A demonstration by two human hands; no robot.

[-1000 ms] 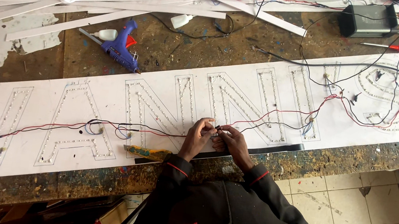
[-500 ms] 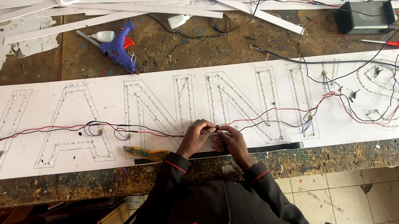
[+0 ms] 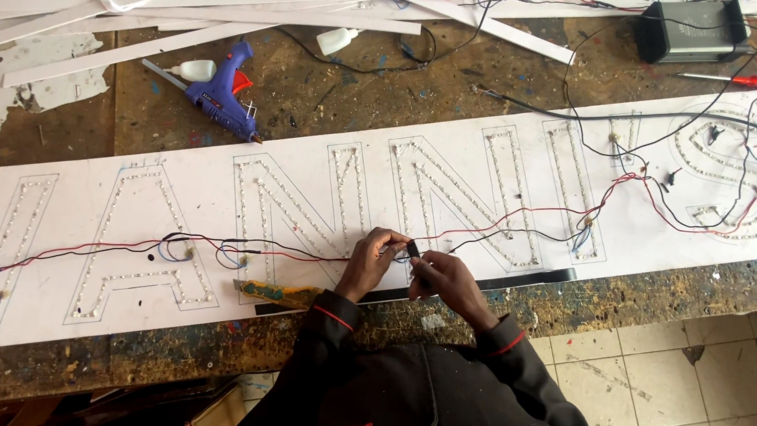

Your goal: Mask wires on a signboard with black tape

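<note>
Over the white sign board (image 3: 198, 205), your left hand (image 3: 369, 260) and right hand (image 3: 444, 279) pinch thin red-and-black wires (image 3: 497, 230) — fingertips pressed together around a small dark piece.

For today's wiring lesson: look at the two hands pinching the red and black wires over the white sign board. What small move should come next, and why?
Probably finish the joint at the fingertips. The left hand and right hand meet over the white sign board, pinching a small dark piece where the red and black wires arrive. Both hands are busy and no tool is in either, so holding steady seems wisest.
</note>
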